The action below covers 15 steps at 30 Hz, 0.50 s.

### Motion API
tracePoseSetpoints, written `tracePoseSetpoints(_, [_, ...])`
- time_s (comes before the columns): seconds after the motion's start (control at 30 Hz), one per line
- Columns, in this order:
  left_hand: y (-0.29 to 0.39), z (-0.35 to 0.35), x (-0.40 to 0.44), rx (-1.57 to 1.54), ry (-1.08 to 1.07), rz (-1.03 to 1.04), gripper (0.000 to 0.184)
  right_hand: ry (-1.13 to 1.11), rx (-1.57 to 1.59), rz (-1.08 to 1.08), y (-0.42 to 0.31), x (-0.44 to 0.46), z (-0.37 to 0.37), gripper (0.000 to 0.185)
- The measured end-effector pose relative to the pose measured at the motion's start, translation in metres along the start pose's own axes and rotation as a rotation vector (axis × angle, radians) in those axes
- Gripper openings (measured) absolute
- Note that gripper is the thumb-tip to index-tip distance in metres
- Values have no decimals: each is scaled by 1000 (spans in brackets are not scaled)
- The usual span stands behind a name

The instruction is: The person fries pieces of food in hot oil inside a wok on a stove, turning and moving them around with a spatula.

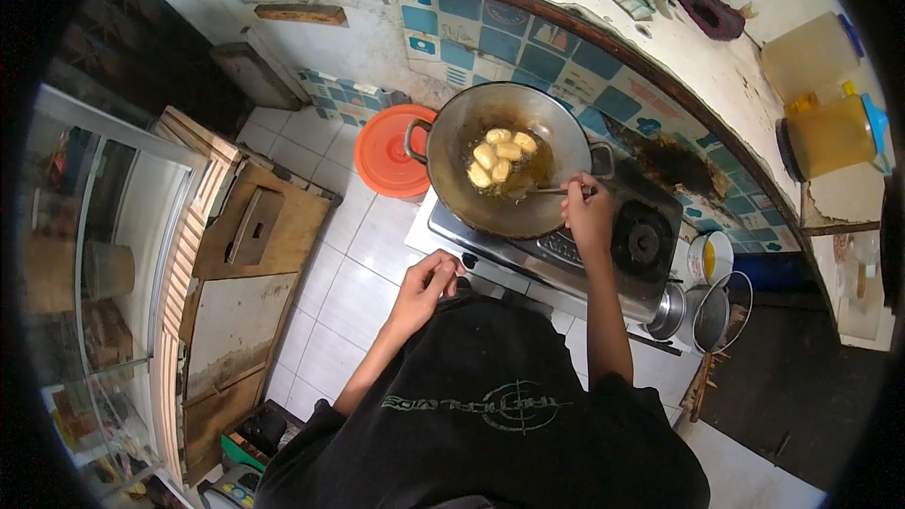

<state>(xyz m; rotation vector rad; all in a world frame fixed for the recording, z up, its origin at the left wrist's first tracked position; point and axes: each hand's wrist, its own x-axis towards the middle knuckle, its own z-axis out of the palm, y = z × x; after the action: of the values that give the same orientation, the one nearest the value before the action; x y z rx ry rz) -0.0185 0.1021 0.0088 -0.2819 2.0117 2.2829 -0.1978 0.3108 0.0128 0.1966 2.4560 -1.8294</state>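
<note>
A deep two-handled wok (448, 184) sits on the left burner of the stove, with oil in its bottom. Several yellow, roundish pieces of food (504, 152) lie bunched together in the bubbling oil. My right hand (586, 209) reaches over the wok's right rim, closed around the handle of a thin metal cooking utensil (547, 191). The utensil's far end dips into the oil, so its shape is hidden. My left hand (430, 285) is held in front of the stove's left front edge, its fingers curled together and nothing visible in them.
The right burner (643, 234) has no pan on it. An orange-lidded bucket (394, 153) stands left of the wok. Pots (667, 313) and a strainer (722, 313) are at the right. A shelf above holds a yellow-filled jug (830, 139). A wooden cabinet (247, 269) stands left.
</note>
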Motion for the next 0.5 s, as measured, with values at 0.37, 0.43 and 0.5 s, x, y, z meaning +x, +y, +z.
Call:
tracePoseSetpoints(0.37, [-6,-1,-1,-1,5,13,28,-8,-421,-225,-7,-6,-8,21])
tracePoseSetpoints(0.43, [-5,-1,-1,3,5,15,28,-25,-413,-234,-4,-6,-8,21])
tracePoseSetpoints(0.5, [-4,-1,-1,3,6,8,28,-57,-341,-222,7,-3,-6,22])
